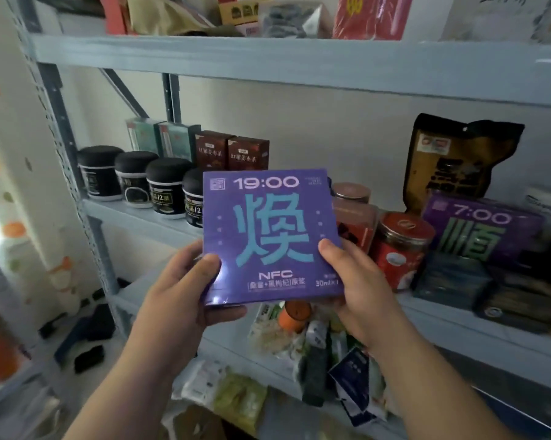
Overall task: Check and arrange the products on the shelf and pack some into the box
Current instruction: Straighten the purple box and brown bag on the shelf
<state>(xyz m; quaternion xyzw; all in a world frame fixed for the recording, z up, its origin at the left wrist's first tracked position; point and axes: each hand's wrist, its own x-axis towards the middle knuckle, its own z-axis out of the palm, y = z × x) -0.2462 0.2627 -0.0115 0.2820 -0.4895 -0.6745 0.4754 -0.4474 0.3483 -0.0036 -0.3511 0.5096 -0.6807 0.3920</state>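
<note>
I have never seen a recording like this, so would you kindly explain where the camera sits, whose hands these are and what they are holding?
There is no machine here. One camera is worn on a person's head and looks forward and down, so the two arms reaching in from the bottom are the wearer's own. The left hand and the right hand hold a flat purple box marked 19:00 by its lower corners, thumbs on its front, in front of a grey metal shelf. On the middle board, black-lidded jars stand at the left, with dark red boxes behind them. At the right are a red canister, a dark pouch and a second purple box marked 7:00. The boards above and below carry more packets, too blurred to name.
</note>
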